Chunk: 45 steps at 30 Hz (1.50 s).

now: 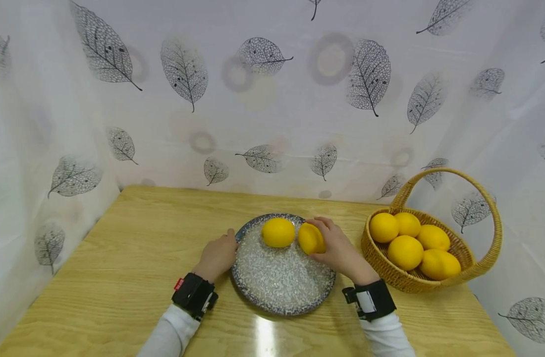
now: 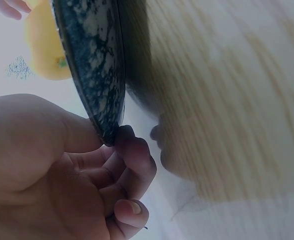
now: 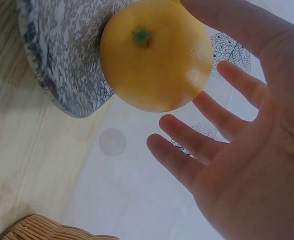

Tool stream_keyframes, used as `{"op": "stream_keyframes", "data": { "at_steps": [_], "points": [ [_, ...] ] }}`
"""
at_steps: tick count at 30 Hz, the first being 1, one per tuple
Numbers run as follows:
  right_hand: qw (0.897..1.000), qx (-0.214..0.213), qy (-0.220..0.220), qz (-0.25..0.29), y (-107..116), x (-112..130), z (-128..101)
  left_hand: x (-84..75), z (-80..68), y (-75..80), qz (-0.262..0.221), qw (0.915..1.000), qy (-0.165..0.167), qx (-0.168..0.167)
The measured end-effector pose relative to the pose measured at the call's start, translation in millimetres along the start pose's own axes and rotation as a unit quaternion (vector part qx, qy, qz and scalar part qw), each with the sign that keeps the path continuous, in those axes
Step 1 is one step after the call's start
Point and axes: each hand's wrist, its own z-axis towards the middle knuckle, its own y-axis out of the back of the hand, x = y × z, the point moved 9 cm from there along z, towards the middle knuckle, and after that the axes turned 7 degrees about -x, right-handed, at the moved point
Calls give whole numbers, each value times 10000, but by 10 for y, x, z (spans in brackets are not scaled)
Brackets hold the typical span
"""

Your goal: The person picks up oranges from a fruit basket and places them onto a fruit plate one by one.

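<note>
A person's left hand (image 1: 217,256) is pinching the rim of a speckled plate (image 1: 272,292) to steady it while the right hand (image 1: 339,250), fingers spread loose, is touching an orange (image 1: 310,239) resting on the plate beside another orange (image 1: 278,232), near a wicker basket (image 1: 477,267) of oranges.

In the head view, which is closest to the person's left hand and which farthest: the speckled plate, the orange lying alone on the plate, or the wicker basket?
From the left hand:
1. Speckled plate: its left rim is at the fingers.
2. Lone orange: on the plate's far side, near the middle.
3. Wicker basket: far right, past the right hand.
</note>
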Motion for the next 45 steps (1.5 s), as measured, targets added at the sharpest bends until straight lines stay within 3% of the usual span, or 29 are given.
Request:
{"op": "stream_keyframes", "data": {
  "at_steps": [12,23,36,45],
  "points": [
    [10000,-65,31,-2,108,69,-30,35,15,-57,-12,10000,21,-11],
    [9994,-179,-289,56,246,13,-66,42,22,-54,42,10000,-26,-17],
    [9930,-696,-705,-636,615,-284,-131,24,4,-35,11,10000,-5,14],
    [9827,-946,-1194,-1051,842,-597,-248,-9,14,-7,22,10000,-60,-3]
  ]
}}
